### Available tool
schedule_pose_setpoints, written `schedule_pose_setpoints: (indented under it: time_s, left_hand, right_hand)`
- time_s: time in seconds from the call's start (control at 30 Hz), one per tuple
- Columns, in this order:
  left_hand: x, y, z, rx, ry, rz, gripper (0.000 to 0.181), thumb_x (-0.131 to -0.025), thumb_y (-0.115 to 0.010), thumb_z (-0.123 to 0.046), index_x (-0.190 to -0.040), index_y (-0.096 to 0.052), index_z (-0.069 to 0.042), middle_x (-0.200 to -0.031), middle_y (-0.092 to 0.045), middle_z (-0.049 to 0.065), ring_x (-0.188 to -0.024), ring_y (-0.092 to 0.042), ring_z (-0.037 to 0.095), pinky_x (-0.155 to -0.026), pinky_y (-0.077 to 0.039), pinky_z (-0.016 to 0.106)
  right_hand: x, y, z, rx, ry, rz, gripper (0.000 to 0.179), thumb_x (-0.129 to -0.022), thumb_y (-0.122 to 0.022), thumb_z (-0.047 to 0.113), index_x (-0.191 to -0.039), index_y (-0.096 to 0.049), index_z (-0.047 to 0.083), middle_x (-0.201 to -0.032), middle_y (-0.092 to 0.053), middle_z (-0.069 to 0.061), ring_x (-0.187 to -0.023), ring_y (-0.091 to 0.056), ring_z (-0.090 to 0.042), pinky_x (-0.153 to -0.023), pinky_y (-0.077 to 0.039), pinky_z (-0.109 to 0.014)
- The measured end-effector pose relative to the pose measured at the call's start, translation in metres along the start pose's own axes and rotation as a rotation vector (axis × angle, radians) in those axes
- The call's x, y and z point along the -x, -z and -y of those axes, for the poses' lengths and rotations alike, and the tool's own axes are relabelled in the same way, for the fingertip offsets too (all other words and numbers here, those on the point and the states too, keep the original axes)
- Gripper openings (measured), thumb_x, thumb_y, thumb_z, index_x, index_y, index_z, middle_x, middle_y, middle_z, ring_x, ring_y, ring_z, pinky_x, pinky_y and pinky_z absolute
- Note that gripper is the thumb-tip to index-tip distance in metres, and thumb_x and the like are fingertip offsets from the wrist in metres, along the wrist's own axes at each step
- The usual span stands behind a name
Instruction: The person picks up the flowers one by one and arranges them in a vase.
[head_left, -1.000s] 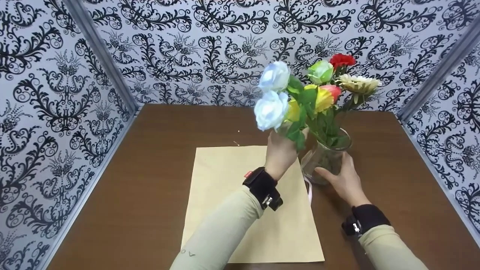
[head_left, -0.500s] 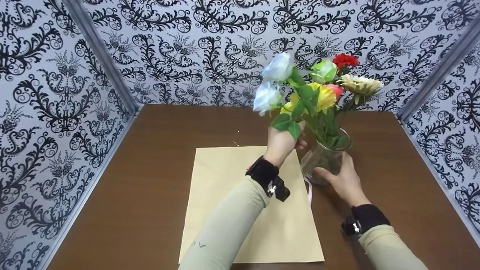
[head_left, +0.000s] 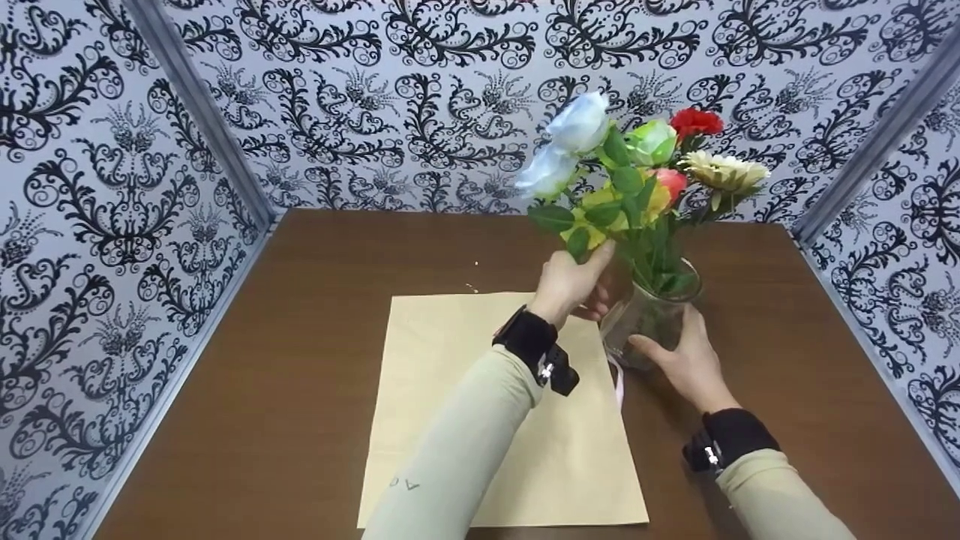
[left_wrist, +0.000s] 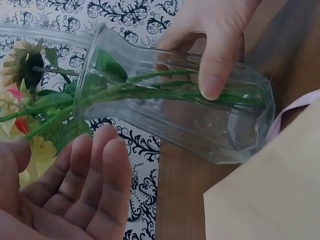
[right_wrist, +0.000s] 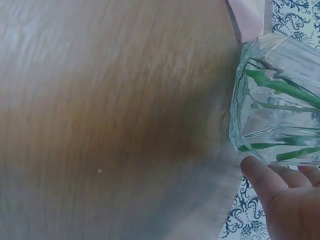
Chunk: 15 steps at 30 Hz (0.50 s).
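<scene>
A clear glass vase [head_left: 645, 330] stands on the table, holding several flowers on green stems [left_wrist: 150, 92]. Two pale blue roses [head_left: 577, 126] lean left, with a green-white rose [head_left: 651, 142], a red carnation [head_left: 696, 121], a cream daisy-like flower [head_left: 724, 172] and yellow-pink blooms [head_left: 669, 184] beside them. My right hand [head_left: 690, 360] grips the vase low on its right side, thumb in front. Just left of the vase mouth, under the leaves, is my left hand [head_left: 568, 283]. Its fingers [left_wrist: 116, 165] are loosely bent and hold nothing in the left wrist view.
A sheet of tan paper [head_left: 450, 390] lies left of the vase, with a pink ribbon [head_left: 619, 386] at its right edge. The brown table [head_left: 300, 337] is bounded by patterned walls [head_left: 450, 105] at the back and sides. Small white specks dot the wood.
The blue roses have swung up and to the right, closer to the other flowers. My left hand has shifted slightly below the leaves and its fingers have loosened. The right hand stays on the vase.
</scene>
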<state>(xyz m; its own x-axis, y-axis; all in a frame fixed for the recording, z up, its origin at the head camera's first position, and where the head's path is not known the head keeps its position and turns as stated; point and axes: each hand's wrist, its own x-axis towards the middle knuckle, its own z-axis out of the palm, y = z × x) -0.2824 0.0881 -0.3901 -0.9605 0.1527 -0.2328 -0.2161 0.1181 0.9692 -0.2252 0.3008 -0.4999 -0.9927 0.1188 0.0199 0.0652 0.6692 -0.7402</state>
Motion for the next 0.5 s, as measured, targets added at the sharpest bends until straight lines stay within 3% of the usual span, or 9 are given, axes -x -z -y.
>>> schedule_pose_setpoints:
  time_s: [0.13, 0.27, 0.4, 0.5]
  left_hand:
    - [0.004, 0.008, 0.009, -0.035, 0.022, 0.104, 0.046, -0.097, -0.067, -0.047, -0.087, -0.066, -0.002, -0.079, -0.073, 0.024, -0.048, -0.063, 0.021, -0.068, -0.062, 0.051]
    - [0.007, 0.024, 0.021, -0.198, 0.015, 0.193, 0.027, -0.098, -0.07, -0.028, -0.099, -0.068, -0.001, -0.085, -0.074, 0.023, -0.054, -0.066, 0.022, -0.069, -0.063, 0.048]
    - [0.006, 0.05, 0.033, -0.392, -0.021, 0.199, 0.023, -0.098, -0.068, -0.023, -0.102, -0.073, -0.001, -0.083, -0.074, 0.017, -0.058, -0.069, 0.023, -0.062, -0.062, 0.041]
    - [0.005, 0.075, 0.042, -0.486, -0.063, 0.172, 0.025, -0.1, -0.066, -0.023, -0.104, -0.073, 0.0, -0.083, -0.074, 0.016, -0.061, -0.071, 0.025, -0.06, -0.062, 0.039]
  right_hand:
    - [0.0, 0.0, -0.002, 0.001, 0.013, -0.015, 0.12, -0.087, -0.075, 0.057, -0.162, 0.001, 0.002, -0.164, -0.014, -0.031, -0.149, -0.021, -0.052, -0.115, -0.023, -0.07]
    - [0.0, -0.001, -0.005, -0.002, 0.018, -0.027, 0.117, -0.089, -0.074, 0.055, -0.162, 0.0, 0.003, -0.164, -0.013, -0.03, -0.149, -0.021, -0.052, -0.115, -0.023, -0.07]
    - [0.001, -0.002, -0.006, -0.015, 0.003, -0.015, 0.116, -0.091, -0.072, 0.055, -0.162, 0.003, 0.003, -0.165, -0.008, -0.03, -0.15, -0.016, -0.053, -0.116, -0.02, -0.07]
    - [0.0, 0.0, -0.007, -0.015, -0.005, 0.0, 0.116, -0.091, -0.071, 0.056, -0.162, 0.004, 0.002, -0.165, -0.006, -0.031, -0.151, -0.015, -0.053, -0.117, -0.019, -0.07]
